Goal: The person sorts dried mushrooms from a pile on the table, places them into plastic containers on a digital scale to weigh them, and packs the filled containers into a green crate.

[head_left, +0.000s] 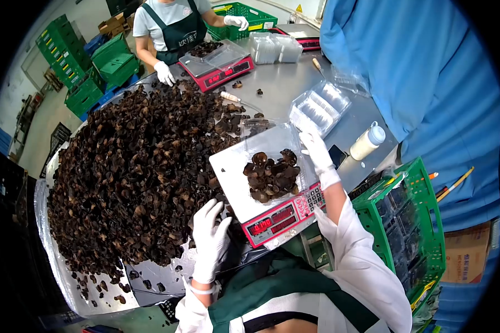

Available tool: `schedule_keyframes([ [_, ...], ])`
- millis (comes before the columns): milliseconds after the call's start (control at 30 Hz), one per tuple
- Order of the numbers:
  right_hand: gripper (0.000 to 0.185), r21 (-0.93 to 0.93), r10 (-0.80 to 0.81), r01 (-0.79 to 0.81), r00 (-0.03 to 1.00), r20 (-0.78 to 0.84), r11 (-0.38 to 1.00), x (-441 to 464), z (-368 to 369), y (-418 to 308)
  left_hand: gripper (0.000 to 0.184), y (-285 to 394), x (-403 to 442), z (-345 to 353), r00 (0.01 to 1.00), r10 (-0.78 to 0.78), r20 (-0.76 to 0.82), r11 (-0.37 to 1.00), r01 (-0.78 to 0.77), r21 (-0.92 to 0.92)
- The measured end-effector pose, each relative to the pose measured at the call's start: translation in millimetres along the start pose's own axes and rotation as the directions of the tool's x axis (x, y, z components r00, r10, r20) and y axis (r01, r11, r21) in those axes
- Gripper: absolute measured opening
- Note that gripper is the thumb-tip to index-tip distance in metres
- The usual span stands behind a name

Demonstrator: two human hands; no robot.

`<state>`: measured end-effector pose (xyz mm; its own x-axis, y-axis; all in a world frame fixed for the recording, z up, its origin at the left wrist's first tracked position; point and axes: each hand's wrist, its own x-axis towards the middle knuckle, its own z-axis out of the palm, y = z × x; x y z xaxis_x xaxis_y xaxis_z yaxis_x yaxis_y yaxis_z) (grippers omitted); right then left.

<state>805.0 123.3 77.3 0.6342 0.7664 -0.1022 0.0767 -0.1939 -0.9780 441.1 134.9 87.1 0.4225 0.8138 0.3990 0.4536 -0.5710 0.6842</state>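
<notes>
On the near scale's white platform (228, 164) sits a clear plastic box (302, 175) holding dark brown dried wood-ear fungus (269, 177). Its transparent lid stands up at the far side. The red scale front (280, 217) has lit digits. My left hand (210, 238), in a white glove, hovers by the scale's left corner, fingers spread and holding nothing. My gloved right hand (316, 152) is at the box's right side, near a stack of clear plastic boxes (321, 108). Its fingers look stretched out; whether they touch the box, I cannot tell.
A large heap of fungus (144, 177) covers the table's left side. A co-worker (178, 28) stands opposite by a second red scale (216, 66). A white bottle (367, 141), a phone (337, 155) and a green crate (436, 233) are to my right.
</notes>
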Motion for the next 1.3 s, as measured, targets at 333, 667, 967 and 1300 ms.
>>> schedule_keyframes([
  [333, 0.023, -0.146, -0.257, 0.26, 0.966, 0.036, 0.955, -74.4, -14.5, -13.7, 0.035, 7.1, 25.8, 58.8, 0.74, -0.406, 0.536, 0.429, 0.672, -0.604],
  [667, 0.02, -0.022, 0.13, -0.129, 0.936, 0.327, 0.991, -116.6, -31.5, 30.6, 0.017, 6.3, 20.9, 64.6, 0.654, -0.395, 0.646, 0.267, 0.754, -0.6],
  [967, 0.042, -0.163, -0.312, 0.307, 0.95, -0.006, 0.938, -117.3, -19.9, 27.5, 0.011, 1.7, 14.3, 70.9, 0.651, -0.435, 0.622, 0.235, 0.749, -0.619],
  [1300, 0.066, -0.737, -0.477, 0.615, 0.756, 0.448, 0.282, -124.7, 54.5, -16.1, 0.019, 3.6, 13.5, 72.1, 0.618, -0.408, 0.672, 0.167, 0.774, -0.611],
])
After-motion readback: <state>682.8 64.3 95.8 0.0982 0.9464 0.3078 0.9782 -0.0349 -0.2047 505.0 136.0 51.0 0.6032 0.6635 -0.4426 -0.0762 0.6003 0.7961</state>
